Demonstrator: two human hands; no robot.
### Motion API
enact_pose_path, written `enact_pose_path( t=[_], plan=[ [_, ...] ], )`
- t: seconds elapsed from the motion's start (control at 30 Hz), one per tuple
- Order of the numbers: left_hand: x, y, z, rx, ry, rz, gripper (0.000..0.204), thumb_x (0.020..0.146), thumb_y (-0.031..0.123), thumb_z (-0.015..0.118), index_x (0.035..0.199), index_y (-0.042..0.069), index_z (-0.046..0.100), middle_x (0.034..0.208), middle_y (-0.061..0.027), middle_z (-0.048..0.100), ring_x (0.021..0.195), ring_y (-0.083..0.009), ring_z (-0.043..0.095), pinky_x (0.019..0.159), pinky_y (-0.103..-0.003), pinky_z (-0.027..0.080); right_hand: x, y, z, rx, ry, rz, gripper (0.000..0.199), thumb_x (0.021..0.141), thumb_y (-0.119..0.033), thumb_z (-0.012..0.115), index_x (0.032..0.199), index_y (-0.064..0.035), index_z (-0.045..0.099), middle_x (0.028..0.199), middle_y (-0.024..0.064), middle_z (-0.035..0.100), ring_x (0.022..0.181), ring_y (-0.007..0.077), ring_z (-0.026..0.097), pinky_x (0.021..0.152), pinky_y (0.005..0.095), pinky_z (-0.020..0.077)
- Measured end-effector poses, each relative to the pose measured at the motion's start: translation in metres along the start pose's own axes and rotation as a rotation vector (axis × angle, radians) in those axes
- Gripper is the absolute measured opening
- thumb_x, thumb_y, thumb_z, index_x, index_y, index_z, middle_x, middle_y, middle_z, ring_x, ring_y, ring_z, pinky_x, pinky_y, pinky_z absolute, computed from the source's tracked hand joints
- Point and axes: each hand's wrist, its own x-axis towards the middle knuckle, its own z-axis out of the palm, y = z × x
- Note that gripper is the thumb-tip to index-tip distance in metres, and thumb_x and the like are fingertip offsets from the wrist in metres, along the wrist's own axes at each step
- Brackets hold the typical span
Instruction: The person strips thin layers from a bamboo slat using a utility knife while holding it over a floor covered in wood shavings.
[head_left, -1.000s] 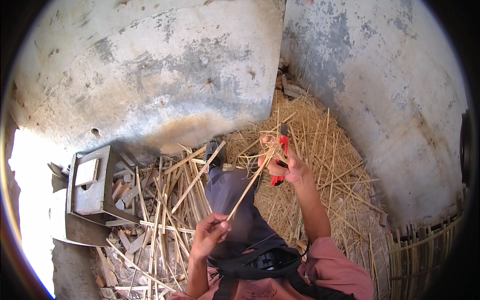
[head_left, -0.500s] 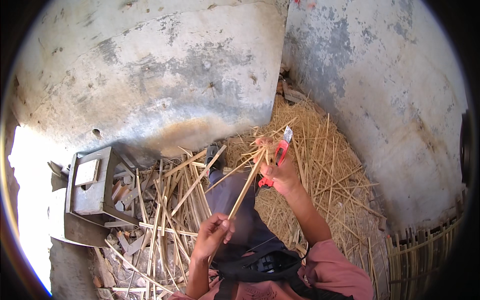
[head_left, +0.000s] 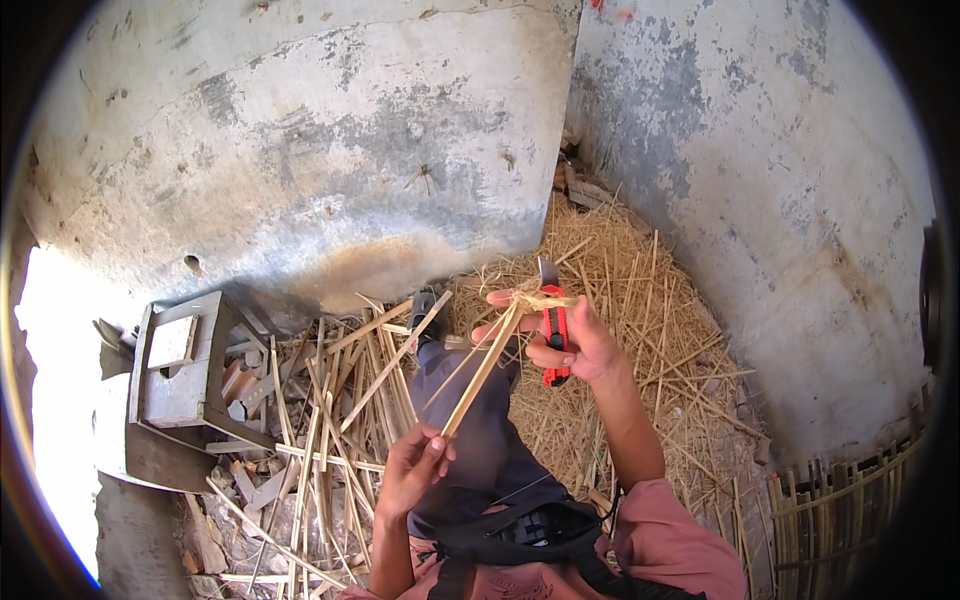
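A pale bamboo strip (head_left: 482, 378) slants up across my lap. Its lower end is pinched between the thumb and fingers of my left hand (head_left: 410, 470). At the upper end, thin curled shavings (head_left: 528, 301) hang by my right hand (head_left: 585, 347). That hand grips a red and black utility knife (head_left: 556, 340), its blade pointing away from me, just beyond the shavings. Some right-hand fingers stretch left behind the strip's end. Whether the blade touches the strip I cannot tell.
Loose bamboo strips (head_left: 325, 430) and rubble lie to my left beside a worn wooden stool-like frame (head_left: 185, 365). A heap of shavings (head_left: 640, 330) covers the floor ahead and right. Peeling walls (head_left: 350, 130) close in the corner. A woven bamboo piece (head_left: 840, 520) stands lower right.
My right hand has turned, bringing the knife more upright, and its fingers have stretched out to the left. My left hand has shifted slightly left with the strip.
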Motion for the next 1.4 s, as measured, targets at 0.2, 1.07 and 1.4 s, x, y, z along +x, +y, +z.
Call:
enact_pose_path(
  t=[0.2, 1.07, 1.4],
  plan=[
    [0.0, 0.003, -0.003, 0.118, 0.065, 0.039, 0.019, 0.115, 0.017, 0.057, 0.115, 0.0, 0.065, 0.092, -0.0028, 0.068, 0.073, -0.0079, 0.056, 0.064, -0.023, 0.046, 0.002, -0.002, 0.009, 0.193, 0.091, 0.076, 0.11, 0.097, -0.082, 0.053, 0.163, 0.0045, 0.039, 0.149, 0.0393, 0.056, 0.047, -0.0012, 0.031, 0.045, 0.0171, 0.0276],
    [0.002, 0.007, 0.003, 0.166, 0.01, -0.027, 0.02, 0.117, 0.018, 0.051, 0.11, 0.001, 0.059, 0.087, -0.0041, 0.067, 0.065, -0.0074, 0.057, 0.056, -0.023, 0.045, 0.005, 0.004, 0.042, -0.309, 0.468, -0.026, 0.04, 0.097, -0.001, 0.078, 0.133, 0.0066, 0.061, 0.117, 0.021, 0.078, 0.116, 0.0265, 0.076, 0.103, 0.0378, 0.0604],
    [0.002, -0.001, 0.007, 0.098, -0.006, -0.024, 0.019, 0.117, 0.017, 0.05, 0.107, 0.003, 0.057, 0.084, -0.0036, 0.065, 0.064, -0.0068, 0.054, 0.056, -0.023, 0.043, 0.005, -0.006, 0.041, -0.491, 0.451, 0.011, 0.046, 0.109, -0.031, 0.066, 0.134, 0.0071, 0.062, 0.112, 0.0157, 0.08, 0.077, 0.0076, 0.068, 0.076, 0.023, 0.0554]
  ],
)
